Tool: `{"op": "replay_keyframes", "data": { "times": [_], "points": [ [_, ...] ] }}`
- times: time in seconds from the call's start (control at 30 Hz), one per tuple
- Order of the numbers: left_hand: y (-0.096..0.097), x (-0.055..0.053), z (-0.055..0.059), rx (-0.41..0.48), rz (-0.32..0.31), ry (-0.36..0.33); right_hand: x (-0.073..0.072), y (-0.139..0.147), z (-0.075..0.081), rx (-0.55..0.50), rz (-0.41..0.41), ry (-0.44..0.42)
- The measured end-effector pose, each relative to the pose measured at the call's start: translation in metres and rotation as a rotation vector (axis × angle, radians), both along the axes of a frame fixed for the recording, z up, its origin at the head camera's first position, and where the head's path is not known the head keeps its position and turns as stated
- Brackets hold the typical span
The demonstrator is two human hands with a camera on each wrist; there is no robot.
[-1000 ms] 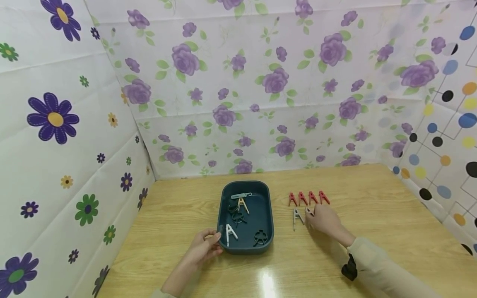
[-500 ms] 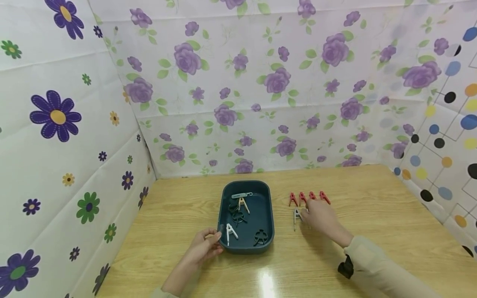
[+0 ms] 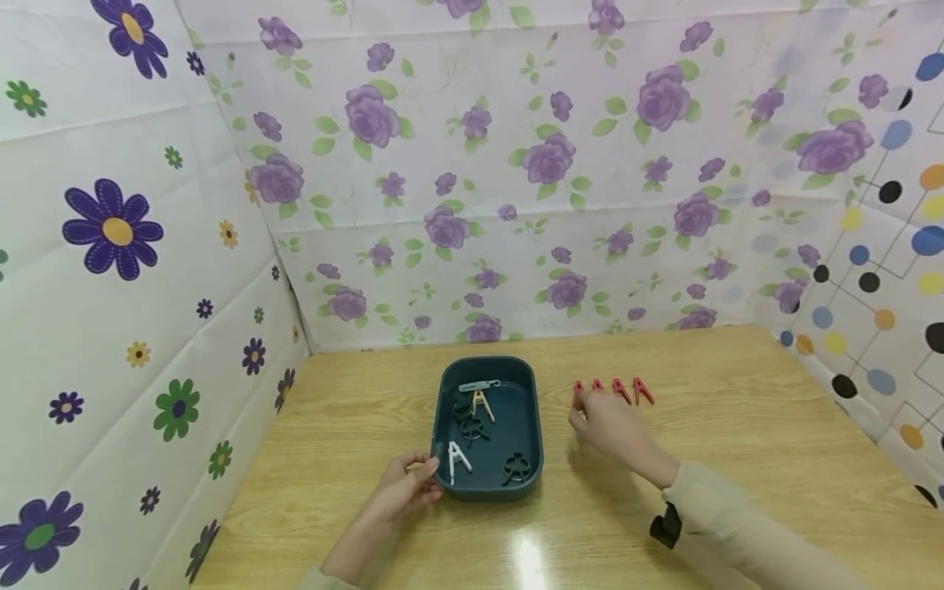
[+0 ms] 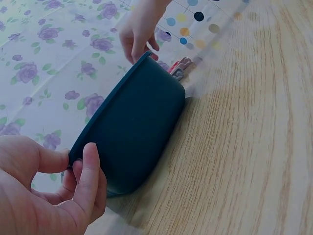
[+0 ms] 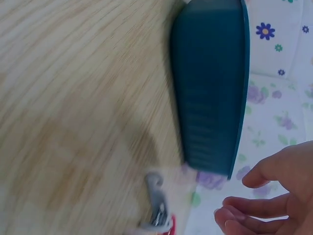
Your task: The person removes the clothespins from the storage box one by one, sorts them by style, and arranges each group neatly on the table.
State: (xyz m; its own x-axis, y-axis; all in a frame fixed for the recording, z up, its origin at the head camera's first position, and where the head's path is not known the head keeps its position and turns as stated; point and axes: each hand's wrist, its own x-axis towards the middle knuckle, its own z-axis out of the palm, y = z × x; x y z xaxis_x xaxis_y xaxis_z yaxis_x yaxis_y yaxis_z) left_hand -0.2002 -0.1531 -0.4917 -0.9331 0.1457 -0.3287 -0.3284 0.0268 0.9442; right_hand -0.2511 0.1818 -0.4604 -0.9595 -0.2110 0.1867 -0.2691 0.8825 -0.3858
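Note:
My left hand (image 3: pixel 401 492) pinches the near left rim of a dark teal plastic tray (image 3: pixel 537 414), thumb on top and fingers below, as the left wrist view shows. Over the table right of the tray hovers my right hand (image 3: pixel 615 430), thumb and fingers apart with nothing between them in the right wrist view. Close below its fingers a grey clothespin (image 5: pixel 157 203) lies on the wood; in the head view the hand hides it. Several red clothespins (image 3: pixel 641 391) stand in a row just beyond that hand, partly covered by it.
Inside the tray lie a white clothespin (image 3: pixel 457 460), a beige clothespin (image 3: pixel 481 403), a light blue clip (image 3: pixel 478 386) and dark green clips (image 3: pixel 517 469). Floral cloth (image 3: pixel 501 205) walls the wooden table (image 3: pixel 354 401) at the back and sides.
My right hand has shifted left, toward the tray, and now covers the grey clothespins that showed beside it earlier. My left hand has stayed on the tray rim.

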Motion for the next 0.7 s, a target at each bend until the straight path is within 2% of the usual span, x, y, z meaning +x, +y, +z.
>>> {"op": "replay_keyframes", "data": {
  "times": [0.13,0.33,0.57,0.7],
  "points": [
    [0.000,0.000,0.000,0.001,0.002,0.007,-0.001,-0.018,0.005,0.000,0.049,0.039],
    [0.000,0.000,0.000,0.006,-0.001,0.008,0.001,-0.049,0.013,-0.005,0.078,0.091],
    [0.000,0.000,-0.001,0.014,0.002,0.007,0.001,-0.073,0.012,0.026,0.155,0.051],
    [-0.001,0.001,0.000,0.014,-0.002,0.012,-0.002,-0.087,0.009,0.022,0.214,-0.003]
  ]
}}
